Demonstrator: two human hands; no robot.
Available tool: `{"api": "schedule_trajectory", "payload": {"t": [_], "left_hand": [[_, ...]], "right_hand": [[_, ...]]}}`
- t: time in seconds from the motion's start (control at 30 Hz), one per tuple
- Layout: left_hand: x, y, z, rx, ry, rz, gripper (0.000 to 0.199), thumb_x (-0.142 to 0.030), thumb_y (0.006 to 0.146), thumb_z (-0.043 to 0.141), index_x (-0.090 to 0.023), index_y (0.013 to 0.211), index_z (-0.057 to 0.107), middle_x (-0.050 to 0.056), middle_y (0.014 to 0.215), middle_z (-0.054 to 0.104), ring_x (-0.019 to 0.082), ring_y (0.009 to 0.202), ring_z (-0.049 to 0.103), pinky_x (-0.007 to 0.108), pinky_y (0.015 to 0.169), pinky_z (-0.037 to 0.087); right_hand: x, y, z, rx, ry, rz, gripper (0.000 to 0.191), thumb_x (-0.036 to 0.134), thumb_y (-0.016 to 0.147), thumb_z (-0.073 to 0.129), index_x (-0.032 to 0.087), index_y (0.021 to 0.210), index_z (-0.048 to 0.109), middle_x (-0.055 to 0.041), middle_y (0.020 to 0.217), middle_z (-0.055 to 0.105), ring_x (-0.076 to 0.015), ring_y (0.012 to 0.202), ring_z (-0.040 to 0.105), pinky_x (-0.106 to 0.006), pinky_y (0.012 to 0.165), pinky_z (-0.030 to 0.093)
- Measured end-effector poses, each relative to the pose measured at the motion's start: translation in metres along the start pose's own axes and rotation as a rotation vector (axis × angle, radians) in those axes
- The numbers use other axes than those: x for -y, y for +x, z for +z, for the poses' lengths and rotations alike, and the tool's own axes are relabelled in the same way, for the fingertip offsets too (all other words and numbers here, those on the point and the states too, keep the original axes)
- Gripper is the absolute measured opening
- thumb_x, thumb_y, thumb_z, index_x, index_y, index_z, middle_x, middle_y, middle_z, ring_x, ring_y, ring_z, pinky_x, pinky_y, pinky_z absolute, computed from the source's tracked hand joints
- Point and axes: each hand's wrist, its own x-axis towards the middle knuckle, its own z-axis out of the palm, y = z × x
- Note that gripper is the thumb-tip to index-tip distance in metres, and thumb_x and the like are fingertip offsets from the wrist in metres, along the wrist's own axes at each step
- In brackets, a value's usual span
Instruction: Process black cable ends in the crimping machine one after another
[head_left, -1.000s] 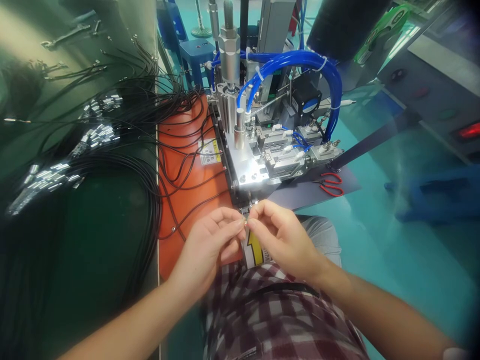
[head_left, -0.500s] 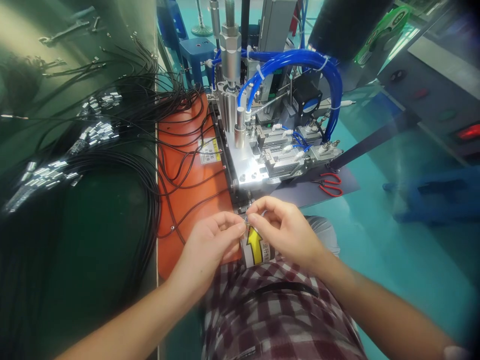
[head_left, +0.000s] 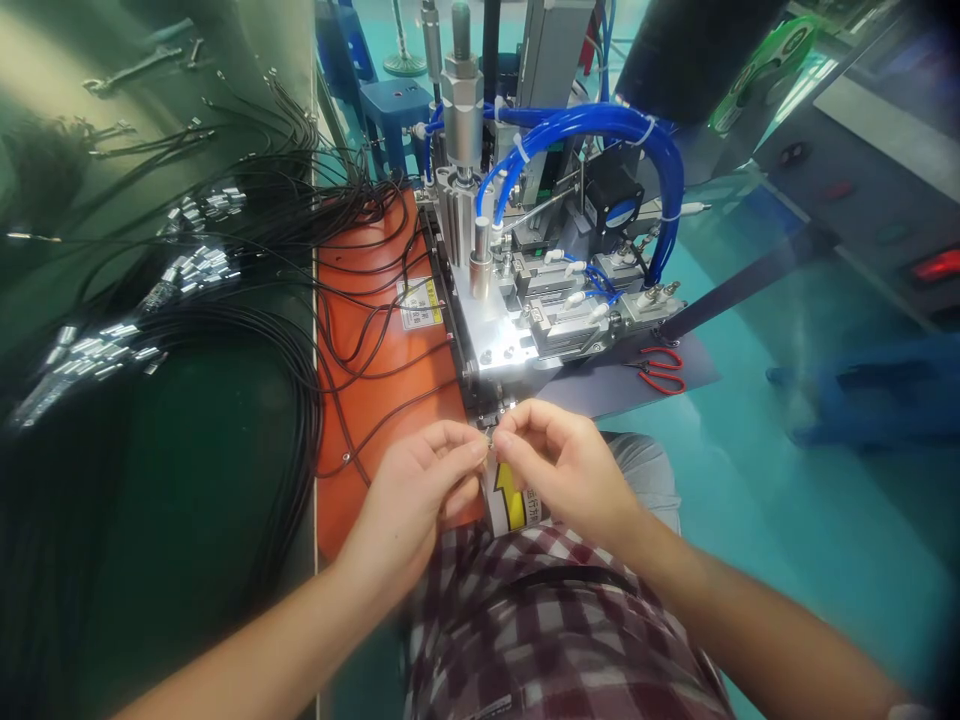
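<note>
My left hand [head_left: 431, 475] and my right hand [head_left: 559, 460] meet fingertip to fingertip at the near end of the machine [head_left: 495, 330]. Both are closed in a pinch, thumb against forefinger. A tiny shiny bit shows between the fingertips, too small to name. Below the hands is a white label with a yellow arrow [head_left: 510, 500], partly covered by my right hand. On the orange surface [head_left: 390, 410] left of the machine, several thin black cables [head_left: 397, 405] run toward the machine's side.
Bundles of black cables with shiny metal ends [head_left: 199, 265] lie on the dark green table [head_left: 202, 480]. Red-handled pliers [head_left: 664, 370] rest on the grey plate right of the machine. Thick blue air hoses [head_left: 600, 115] arch above it. A blue stool [head_left: 395, 110] stands behind.
My right hand has shifted slightly and now covers more of the yellow arrow. Both hands stay pinched together at the same place. The machine and cables look unchanged.
</note>
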Motion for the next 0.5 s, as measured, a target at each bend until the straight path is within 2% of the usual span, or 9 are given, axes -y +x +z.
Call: {"api": "schedule_trajectory", "payload": {"t": [0.17, 0.37, 0.5], "left_hand": [[-0.0013, -0.0005, 0.0001, 0.013, -0.002, 0.015, 0.02, -0.033, 0.08, 0.066, -0.016, 0.073, 0.056, -0.008, 0.045, 0.039, 0.005, 0.044, 0.026, 0.019, 0.047, 0.02], [-0.0005, -0.0007, 0.0008, 0.01, -0.012, 0.015, 0.019, -0.032, 0.078, 0.067, -0.017, 0.073, 0.057, -0.008, 0.045, 0.04, 0.005, 0.043, 0.027, 0.019, 0.045, 0.02], [-0.0008, -0.0026, 0.0014, -0.009, 0.08, 0.06, 0.019, -0.034, 0.078, 0.068, -0.018, 0.074, 0.059, -0.008, 0.044, 0.04, 0.007, 0.042, 0.03, 0.019, 0.045, 0.028]], "right_hand": [[0.0011, 0.0024, -0.0004, -0.03, -0.055, -0.035, 0.01, 0.027, 0.085, 0.061, 0.018, 0.081, 0.06, 0.0002, 0.069, 0.063, -0.0118, 0.058, 0.057, -0.023, 0.053, 0.045], [0.008, -0.0013, -0.0008, -0.009, -0.263, -0.151, 0.014, 0.022, 0.09, 0.052, 0.02, 0.077, 0.054, 0.002, 0.063, 0.057, -0.0112, 0.056, 0.052, -0.023, 0.053, 0.041], [0.0077, -0.0023, -0.0036, 0.091, -0.13, -0.041, 0.017, 0.024, 0.093, 0.047, 0.021, 0.077, 0.047, 0.0053, 0.055, 0.052, -0.0099, 0.049, 0.05, -0.022, 0.048, 0.039]]}}
